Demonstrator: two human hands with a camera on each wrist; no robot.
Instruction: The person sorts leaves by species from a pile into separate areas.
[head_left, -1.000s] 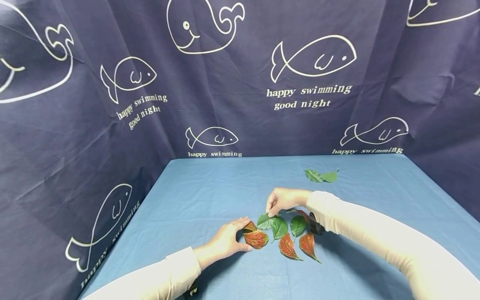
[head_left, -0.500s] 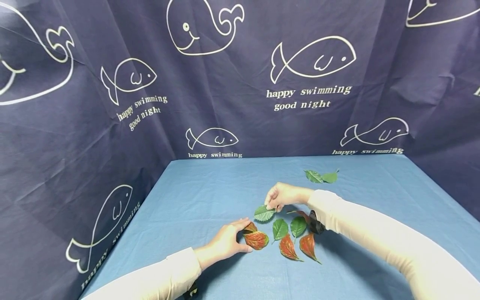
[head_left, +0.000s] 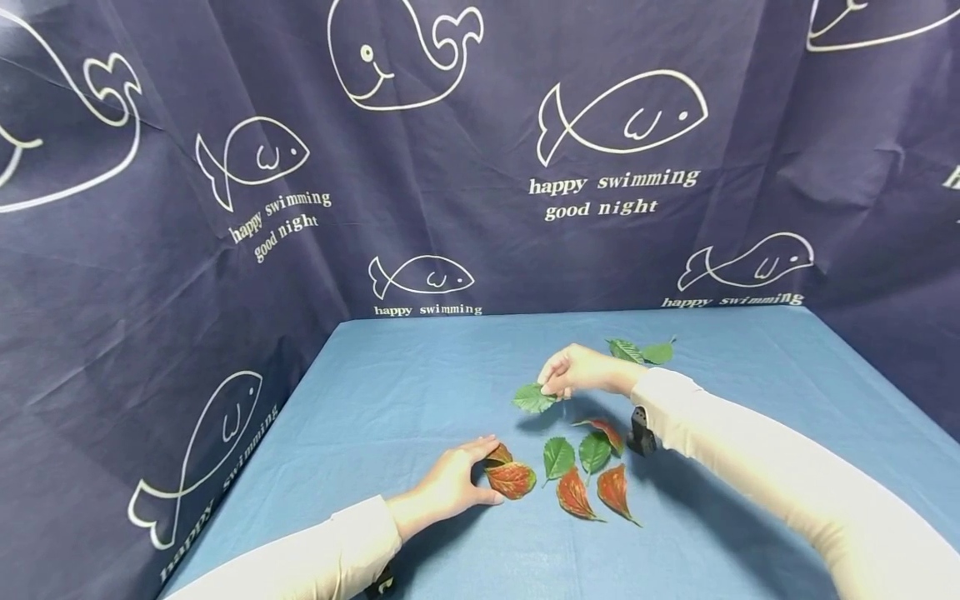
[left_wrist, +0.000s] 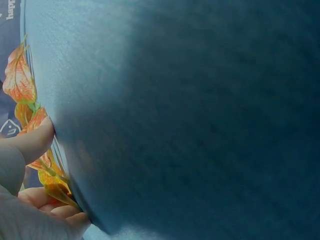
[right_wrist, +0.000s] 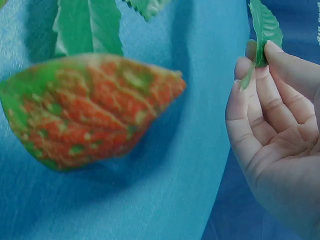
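My right hand [head_left: 573, 371] pinches a green leaf [head_left: 532, 398] by its base between thumb and fingers, raised over the cloth. The right wrist view shows that leaf [right_wrist: 267, 30] edge-on above the fingertips. My left hand [head_left: 450, 482] rests low at the left, its thumb and fingers curled round red-and-yellow leaves [head_left: 512, 481]. From the left wrist, a yellowish leaf [left_wrist: 56, 187] lies against the fingers, and the thumb overlaps a red one. Between the hands lie two green leaves [head_left: 558, 457] with two red leaves [head_left: 576, 495] in front of them.
Another red leaf [head_left: 602, 433] arches behind the green pair, large in the right wrist view. Two more green leaves [head_left: 626, 351] lie farther back, beyond the right wrist. The table has a blue cloth [head_left: 420, 375]; a dark printed curtain [head_left: 450, 192] stands behind it.
My right hand has lifted the green leaf away from beside the other green leaves and carried it farther back. The left hand and the leaves at it have stayed in place.
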